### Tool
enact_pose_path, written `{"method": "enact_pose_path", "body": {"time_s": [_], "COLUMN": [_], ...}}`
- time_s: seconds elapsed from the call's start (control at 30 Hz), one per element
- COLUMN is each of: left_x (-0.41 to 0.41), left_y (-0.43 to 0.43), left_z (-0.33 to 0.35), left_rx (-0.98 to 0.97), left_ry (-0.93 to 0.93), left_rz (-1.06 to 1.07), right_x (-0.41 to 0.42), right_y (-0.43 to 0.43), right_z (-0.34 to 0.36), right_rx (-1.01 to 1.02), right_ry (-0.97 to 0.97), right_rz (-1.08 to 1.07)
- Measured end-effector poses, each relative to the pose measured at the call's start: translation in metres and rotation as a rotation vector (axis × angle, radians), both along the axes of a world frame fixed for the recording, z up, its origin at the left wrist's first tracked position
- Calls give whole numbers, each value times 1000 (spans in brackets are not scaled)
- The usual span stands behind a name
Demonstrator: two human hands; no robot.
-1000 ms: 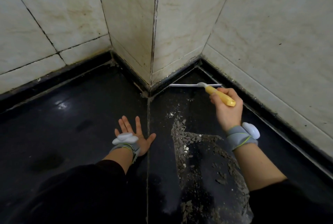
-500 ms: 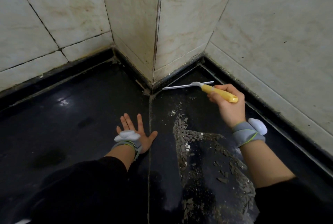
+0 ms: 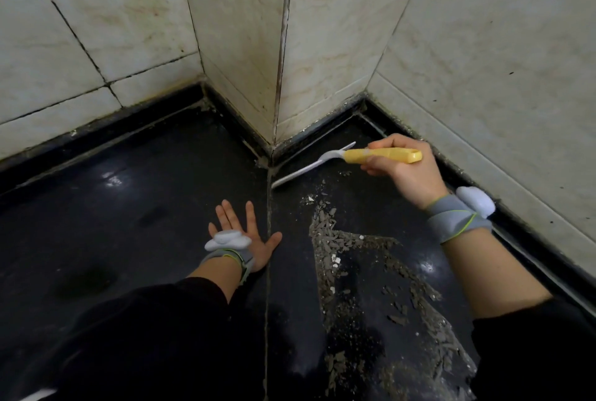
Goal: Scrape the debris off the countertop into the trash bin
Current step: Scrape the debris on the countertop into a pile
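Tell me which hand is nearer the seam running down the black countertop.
Left. The left hand lies flat beside the seam, thumb reaching across it; the right hand, its grip on the yellow-handled scraper, is off to the seam's right.

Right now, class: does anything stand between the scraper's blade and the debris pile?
Nothing visible does. Only bare countertop separates the scraper, held by the right hand, from the debris. The left hand rests flat left of it. No trash bin shows.

Yellow-handled scraper (image 3: 371,157) with white blade, grey debris (image 3: 335,239) on glossy black countertop (image 3: 145,200), cream veined wall tiles (image 3: 483,45).
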State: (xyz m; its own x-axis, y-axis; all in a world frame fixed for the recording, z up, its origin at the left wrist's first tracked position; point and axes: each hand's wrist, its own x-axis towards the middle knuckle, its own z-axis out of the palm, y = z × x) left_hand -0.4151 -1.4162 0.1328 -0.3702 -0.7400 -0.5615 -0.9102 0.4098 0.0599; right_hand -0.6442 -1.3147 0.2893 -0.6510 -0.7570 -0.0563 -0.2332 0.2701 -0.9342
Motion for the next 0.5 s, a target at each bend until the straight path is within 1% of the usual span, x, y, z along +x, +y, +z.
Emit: {"method": "enact_pose_path", "body": {"time_s": [0.1, 0.17, 0.27, 0.3, 0.4, 0.5], "left_x": [0, 0, 0, 1, 1, 1], "left_y": [1, 2, 2, 2, 1, 2], "left_z": [2, 2, 1, 1, 1, 2], "left_rx": [0, -6, -13, -14, -18, -19], "left_ry": [4, 7, 3, 0, -3, 4], "left_rz": [-1, -3, -5, -7, -12, -21], "right_x": [-5, 0, 13, 17, 23, 26], "right_y": [-5, -10, -16, -15, 0, 26], "right_z": [12, 9, -4, -10, -20, -18], "right_rx": [-25, -70, -83, -78, -41, 0], "right_ry": [-57, -87, -131, -124, -14, 30], "right_rz": [-5, -50, -130, -145, -148, -124]}}
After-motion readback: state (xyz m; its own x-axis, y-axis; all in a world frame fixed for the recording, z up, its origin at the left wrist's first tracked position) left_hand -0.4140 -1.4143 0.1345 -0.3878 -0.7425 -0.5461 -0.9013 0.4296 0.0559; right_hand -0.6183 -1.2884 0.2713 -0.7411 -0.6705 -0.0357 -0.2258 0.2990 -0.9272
